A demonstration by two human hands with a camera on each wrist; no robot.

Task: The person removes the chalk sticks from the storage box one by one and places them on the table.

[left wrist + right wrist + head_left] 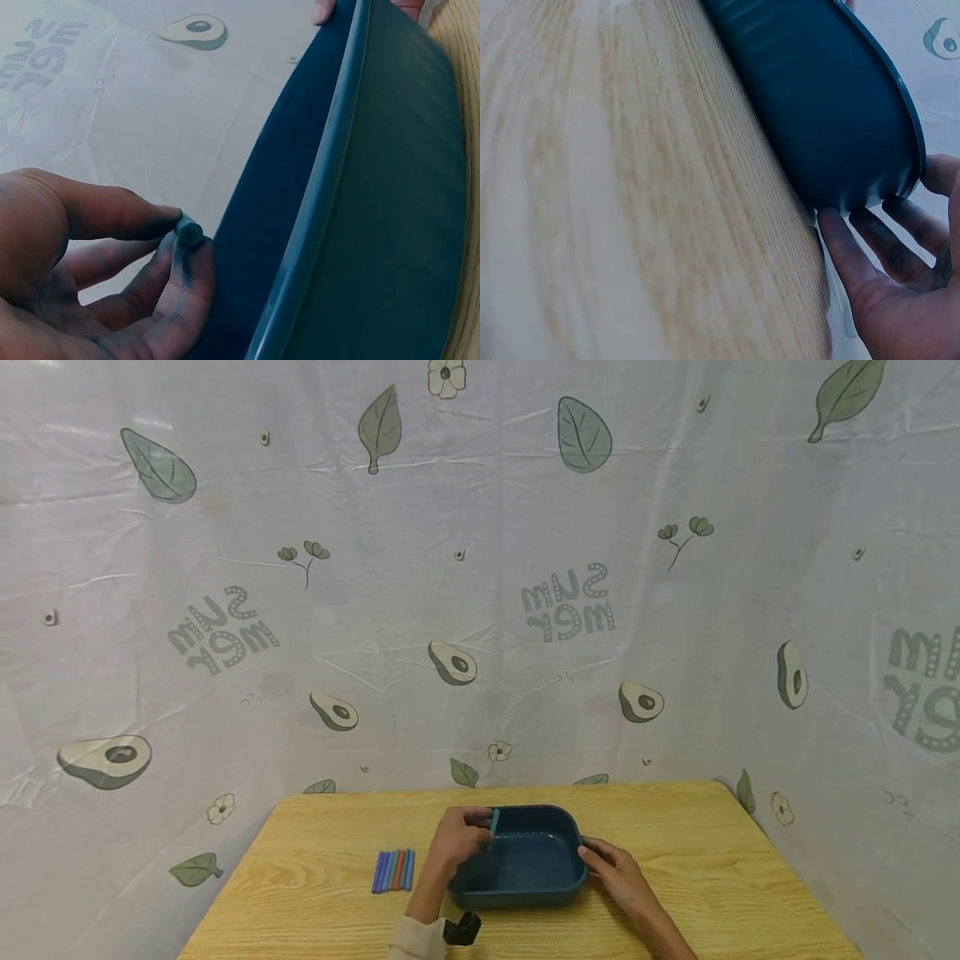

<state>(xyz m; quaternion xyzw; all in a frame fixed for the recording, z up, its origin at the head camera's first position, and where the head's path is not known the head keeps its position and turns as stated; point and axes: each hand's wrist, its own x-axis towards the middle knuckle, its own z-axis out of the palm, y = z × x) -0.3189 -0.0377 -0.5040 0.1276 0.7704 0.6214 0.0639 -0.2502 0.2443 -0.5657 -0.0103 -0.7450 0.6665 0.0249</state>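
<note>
Between its thumb and fingers, my left hand (456, 841) pinches a slim teal chalk stick (495, 822) over the left part of a dark blue rectangular tub (517, 900). In the left wrist view, the round end of the chalk stick (190, 231) shows, with bluish smudges on the fingers near it. My right hand (621, 875) holds the tub by its right end. The right wrist view has the thumb at the rim of the tub (832, 97) and the fingertips against its outer wall. Inside the tub, the visible floor is bare.
Left of the tub, a row of several coloured chalk sticks (393, 871), purple, blue, teal and orange, lies on the wooden table (697, 827). A pale printed sheet (390, 610) hangs behind the table and along its sides. A black strap piece (462, 928) sits by the left sleeve.
</note>
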